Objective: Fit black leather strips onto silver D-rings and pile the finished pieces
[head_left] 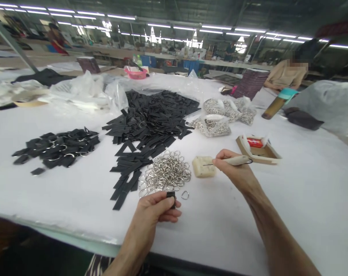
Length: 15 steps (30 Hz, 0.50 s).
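My left hand (159, 209), near the table's front edge, pinches a short folded black strap (171, 197) between thumb and fingers. Whether a ring sits in its fold is hidden. My right hand (234, 166) grips a pale-handled awl (238, 160), its thin dark tip resting at the top of a cream-coloured block (201, 168). Just beyond my left hand lies a heap of metal D-rings (168, 170), with one loose D-ring (185, 195) beside it. Flat black straps (128, 180) fan out left of the rings, below a large pile of black straps (159, 111).
Folded straps with rings (61, 145) form a pile at left. Bags of rings (211, 124) stand behind the block. At right are a small cardboard box (266, 158) with a red item, a bottle (277, 104) and a plastic bag (332, 103). A person (287, 74) sits across the table.
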### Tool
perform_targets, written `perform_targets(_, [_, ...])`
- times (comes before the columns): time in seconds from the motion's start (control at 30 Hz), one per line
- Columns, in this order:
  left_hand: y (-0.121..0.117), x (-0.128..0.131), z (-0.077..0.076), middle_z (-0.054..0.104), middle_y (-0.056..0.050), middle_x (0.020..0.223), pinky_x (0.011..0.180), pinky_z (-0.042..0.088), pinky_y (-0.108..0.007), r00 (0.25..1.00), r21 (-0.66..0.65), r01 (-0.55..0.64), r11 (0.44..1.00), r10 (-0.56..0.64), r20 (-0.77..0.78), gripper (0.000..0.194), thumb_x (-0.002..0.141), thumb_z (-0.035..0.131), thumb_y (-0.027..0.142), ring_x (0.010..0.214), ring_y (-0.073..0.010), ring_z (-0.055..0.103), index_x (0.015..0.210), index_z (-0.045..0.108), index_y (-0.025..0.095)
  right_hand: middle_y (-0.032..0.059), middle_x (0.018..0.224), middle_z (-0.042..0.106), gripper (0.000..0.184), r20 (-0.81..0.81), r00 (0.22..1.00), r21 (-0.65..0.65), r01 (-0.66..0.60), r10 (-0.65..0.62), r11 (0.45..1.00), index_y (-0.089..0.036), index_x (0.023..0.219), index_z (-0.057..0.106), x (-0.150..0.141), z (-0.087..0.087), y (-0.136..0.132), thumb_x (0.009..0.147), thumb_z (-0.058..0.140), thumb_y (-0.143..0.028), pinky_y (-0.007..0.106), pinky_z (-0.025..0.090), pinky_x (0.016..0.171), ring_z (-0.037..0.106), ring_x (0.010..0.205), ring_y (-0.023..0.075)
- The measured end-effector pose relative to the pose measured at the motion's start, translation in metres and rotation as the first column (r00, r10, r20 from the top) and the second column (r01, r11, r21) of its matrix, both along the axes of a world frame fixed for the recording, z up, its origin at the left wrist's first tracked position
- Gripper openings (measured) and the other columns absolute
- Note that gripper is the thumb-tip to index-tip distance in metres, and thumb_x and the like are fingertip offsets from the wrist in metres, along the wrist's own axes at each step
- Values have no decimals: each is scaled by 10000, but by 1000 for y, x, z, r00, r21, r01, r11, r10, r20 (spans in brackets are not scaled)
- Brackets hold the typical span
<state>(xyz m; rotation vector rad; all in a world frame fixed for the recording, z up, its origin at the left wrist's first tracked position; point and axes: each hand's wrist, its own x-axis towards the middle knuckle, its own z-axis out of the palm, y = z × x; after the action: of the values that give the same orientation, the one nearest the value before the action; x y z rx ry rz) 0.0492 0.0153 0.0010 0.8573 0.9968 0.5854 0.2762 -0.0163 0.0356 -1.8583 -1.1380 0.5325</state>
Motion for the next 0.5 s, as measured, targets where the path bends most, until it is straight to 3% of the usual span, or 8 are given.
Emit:
perform_targets(0.33, [1,6,-4,686,-84,702,520,512,-224,998,-43,54,998,-53,19,186,622,720,262,539,-139,622,665,661,92,-69,492,348,137,-7,1000,-113,27,-28,993,-191,592,469,-3,-13,9,687,510,-281,228,210,439,301,481,94])
perform_targets(0.5, [0,7,-9,683,-83,695,518,506,-216,998,-50,54,997,-53,19,207,613,727,285,538,-135,618,666,665,95,-66,511,384,135,-5,1000,-95,13,-14,995,-193,595,465,-3,-21,12,684,510,-285,227,216,442,324,495,99])
